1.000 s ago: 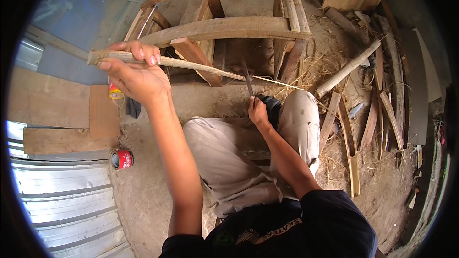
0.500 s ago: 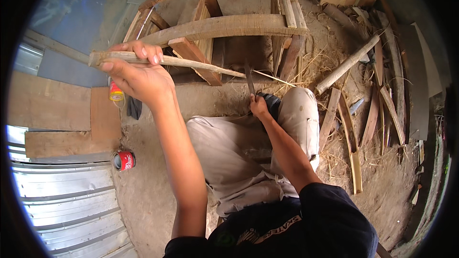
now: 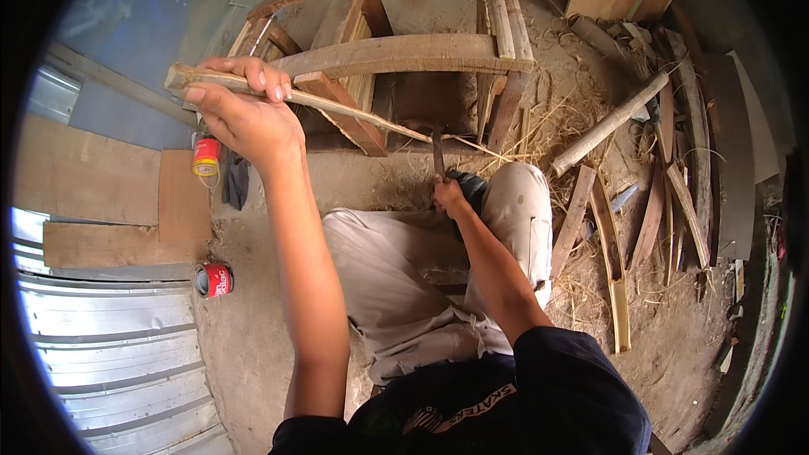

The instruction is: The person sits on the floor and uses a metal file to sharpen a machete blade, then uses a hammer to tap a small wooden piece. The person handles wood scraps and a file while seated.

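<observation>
left hand at upper left gripping a long bamboo strip; right hand at centre holding a blade against it, above beige-trousered knees.

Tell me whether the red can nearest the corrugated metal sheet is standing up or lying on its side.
Lying on its side. The red can rests lengthwise on the dirt floor, its round end facing left toward the camera.
</observation>
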Demonstrator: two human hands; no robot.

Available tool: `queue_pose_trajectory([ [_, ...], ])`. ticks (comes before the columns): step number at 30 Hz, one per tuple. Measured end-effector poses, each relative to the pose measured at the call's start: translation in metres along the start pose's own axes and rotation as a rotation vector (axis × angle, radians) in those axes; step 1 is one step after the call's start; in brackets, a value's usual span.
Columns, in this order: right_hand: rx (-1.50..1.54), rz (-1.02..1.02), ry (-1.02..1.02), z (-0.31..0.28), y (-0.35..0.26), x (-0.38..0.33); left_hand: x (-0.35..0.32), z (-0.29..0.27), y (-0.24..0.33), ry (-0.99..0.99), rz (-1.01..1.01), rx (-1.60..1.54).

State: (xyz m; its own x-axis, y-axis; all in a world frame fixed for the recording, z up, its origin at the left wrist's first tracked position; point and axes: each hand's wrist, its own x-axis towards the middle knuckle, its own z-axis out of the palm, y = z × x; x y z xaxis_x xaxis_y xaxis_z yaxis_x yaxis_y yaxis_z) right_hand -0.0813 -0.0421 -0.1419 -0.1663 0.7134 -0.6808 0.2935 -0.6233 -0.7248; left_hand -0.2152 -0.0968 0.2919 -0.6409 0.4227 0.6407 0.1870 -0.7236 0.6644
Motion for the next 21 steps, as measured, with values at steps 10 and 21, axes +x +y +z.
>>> queue_pose_trajectory([
  [10, -0.628, -0.417, 0.367, -0.019, 0.019, -0.001, 0.009, 0.018, -0.003, -0.001, 0.001, 0.047],
  [21, -0.322, -0.76, 0.299, 0.008, -0.007, -0.023, 0.017, 0.02, -0.01, 0.02, -0.016, 0.042],
])
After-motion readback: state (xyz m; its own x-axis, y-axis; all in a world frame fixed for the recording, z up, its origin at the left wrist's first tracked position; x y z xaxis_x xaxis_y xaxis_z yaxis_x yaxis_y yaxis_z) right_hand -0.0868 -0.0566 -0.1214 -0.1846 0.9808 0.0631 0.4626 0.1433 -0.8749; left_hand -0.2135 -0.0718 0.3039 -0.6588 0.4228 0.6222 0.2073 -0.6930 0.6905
